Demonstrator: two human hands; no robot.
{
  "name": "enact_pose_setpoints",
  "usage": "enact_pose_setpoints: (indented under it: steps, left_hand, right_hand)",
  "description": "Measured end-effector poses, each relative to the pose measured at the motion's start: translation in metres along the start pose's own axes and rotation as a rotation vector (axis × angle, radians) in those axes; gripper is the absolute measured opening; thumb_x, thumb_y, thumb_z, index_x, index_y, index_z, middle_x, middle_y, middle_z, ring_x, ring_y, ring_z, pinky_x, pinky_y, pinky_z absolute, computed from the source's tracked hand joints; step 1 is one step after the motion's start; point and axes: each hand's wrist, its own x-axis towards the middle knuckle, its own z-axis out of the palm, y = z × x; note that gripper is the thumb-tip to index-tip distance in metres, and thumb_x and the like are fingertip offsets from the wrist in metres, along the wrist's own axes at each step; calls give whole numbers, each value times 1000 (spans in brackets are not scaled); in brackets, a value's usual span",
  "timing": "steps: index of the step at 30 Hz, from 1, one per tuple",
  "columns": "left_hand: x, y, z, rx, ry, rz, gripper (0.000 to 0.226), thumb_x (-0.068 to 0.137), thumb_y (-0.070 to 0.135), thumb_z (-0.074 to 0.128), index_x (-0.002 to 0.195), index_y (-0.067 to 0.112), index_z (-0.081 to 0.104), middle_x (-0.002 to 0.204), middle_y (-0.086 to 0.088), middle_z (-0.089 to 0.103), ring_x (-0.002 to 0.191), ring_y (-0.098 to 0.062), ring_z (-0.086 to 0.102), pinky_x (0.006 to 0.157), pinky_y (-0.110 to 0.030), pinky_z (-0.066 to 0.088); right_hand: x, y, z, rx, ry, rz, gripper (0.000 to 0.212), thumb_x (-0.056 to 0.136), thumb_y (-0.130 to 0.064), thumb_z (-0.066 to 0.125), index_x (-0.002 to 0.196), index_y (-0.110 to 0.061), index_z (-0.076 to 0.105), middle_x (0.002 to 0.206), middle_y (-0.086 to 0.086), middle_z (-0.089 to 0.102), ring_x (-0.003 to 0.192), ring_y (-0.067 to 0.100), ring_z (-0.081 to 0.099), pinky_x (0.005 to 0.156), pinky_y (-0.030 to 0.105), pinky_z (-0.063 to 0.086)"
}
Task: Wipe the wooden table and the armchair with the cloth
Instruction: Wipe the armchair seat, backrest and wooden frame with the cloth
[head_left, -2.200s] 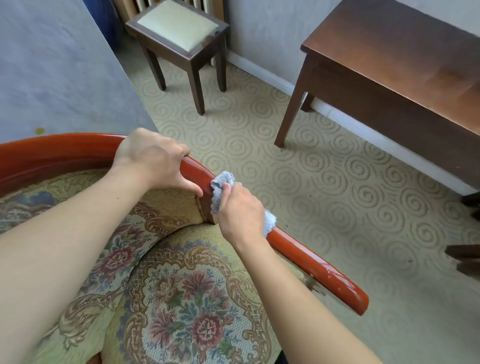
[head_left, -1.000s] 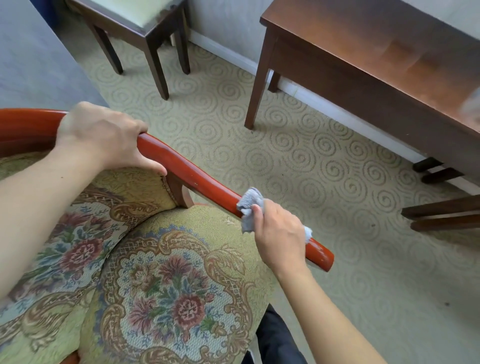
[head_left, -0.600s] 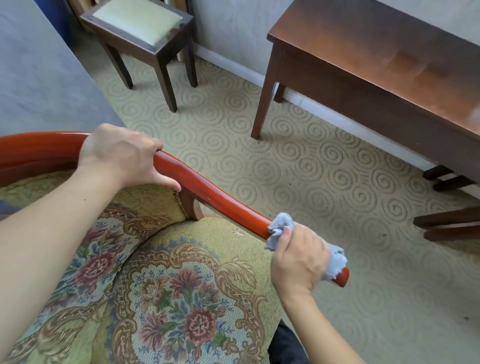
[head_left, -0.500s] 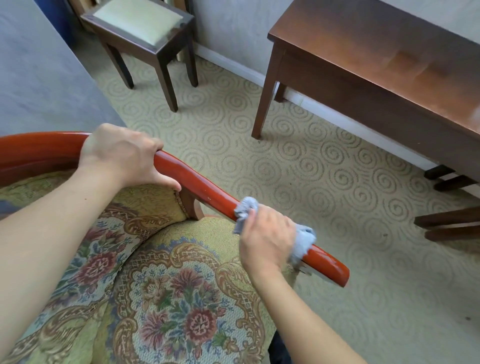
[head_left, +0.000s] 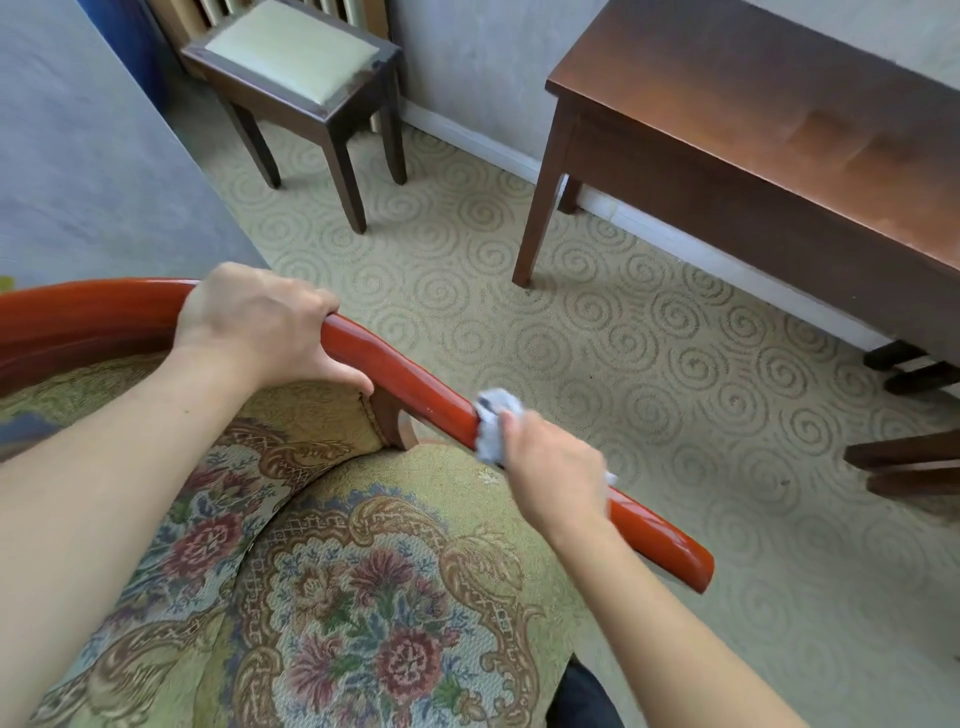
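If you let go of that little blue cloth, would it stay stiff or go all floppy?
Probably floppy. The cloth is bunched in soft folds and wraps over the red armrest under the right hand, so it likely droops when lifted. It looks thin and small, so probably very light. On that glossy wood it may slide easily.

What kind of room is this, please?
Probably a living room in a home: a carpet with a swirl pattern, an upholstered armchair, a wooden table by the wall, and a padded stool.
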Motion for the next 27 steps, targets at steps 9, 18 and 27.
enact_pose_setpoints:
  steps: [9, 18, 27]
  left_hand:
    - [2, -3, 6, -6, 15, -8, 104, 42, 113, 3, 76, 32, 58, 69, 14, 63, 67, -11, 65, 54, -22, 39]
    - [3, 0, 6, 72, 21, -8, 68, 72, 89, 30, 85, 30, 61, 90, 10, 72, 86, -14, 71, 65, -26, 41]
    - [4, -3, 10, 31, -1, -27, 97, 47, 111, 11, 76, 33, 60, 74, 14, 68, 72, -12, 70, 59, -23, 42]
  right_hand:
    - [-88, 62, 21, 253, 385, 630, 41, 98, -33, 25, 66, -15, 42, 59, 2, 45, 59, 33, 50, 61, 39, 32]
    - [75, -126, -11, 537, 80, 337, 33, 103, -37, 31, 94, -18, 57, 98, 7, 67, 97, 31, 59, 87, 42, 34]
    - [22, -40, 6, 333, 76, 117, 31, 103, -45, 25, 86, -24, 42, 80, 4, 60, 73, 33, 58, 63, 39, 32]
